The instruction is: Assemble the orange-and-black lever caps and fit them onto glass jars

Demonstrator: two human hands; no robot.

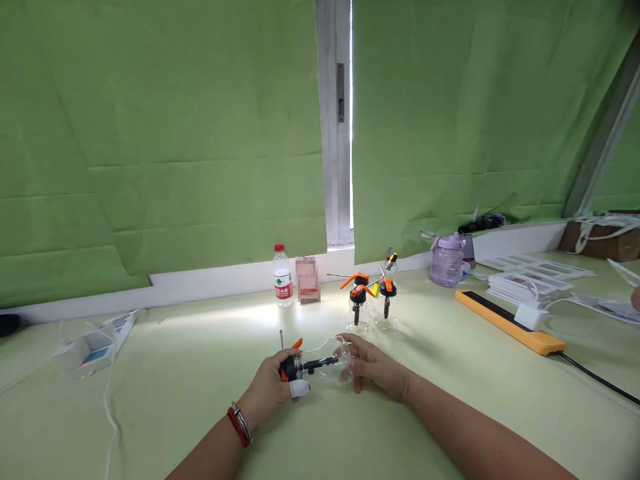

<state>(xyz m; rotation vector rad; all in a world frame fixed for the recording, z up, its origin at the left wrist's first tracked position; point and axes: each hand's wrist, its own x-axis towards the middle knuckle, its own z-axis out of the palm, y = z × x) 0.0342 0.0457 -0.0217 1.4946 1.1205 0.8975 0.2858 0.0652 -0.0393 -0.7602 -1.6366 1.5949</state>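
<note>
A clear bottle (327, 365) with a black and orange top lies on its side between my hands, just above or on the table. My left hand (274, 383) is closed around its black top; white tape wraps one finger, and a thin metal rod sticks up beside it. My right hand (377, 368) grips the bottle's rounded clear end with its fingers curled. Inside the bottle runs a black stem (320, 364). Beyond my right hand stand similar clear bottles with black tops (358, 297) and orange levers (387, 287).
A water bottle with a red cap (283, 280) stands at the back beside a blurred box (308, 280). To the right are a purple jug (447, 260), an orange power strip (510, 323) and stacked sheets (525, 283). A white cable (109, 400) crosses the left side. Another person's hand (636, 298) shows at the right edge.
</note>
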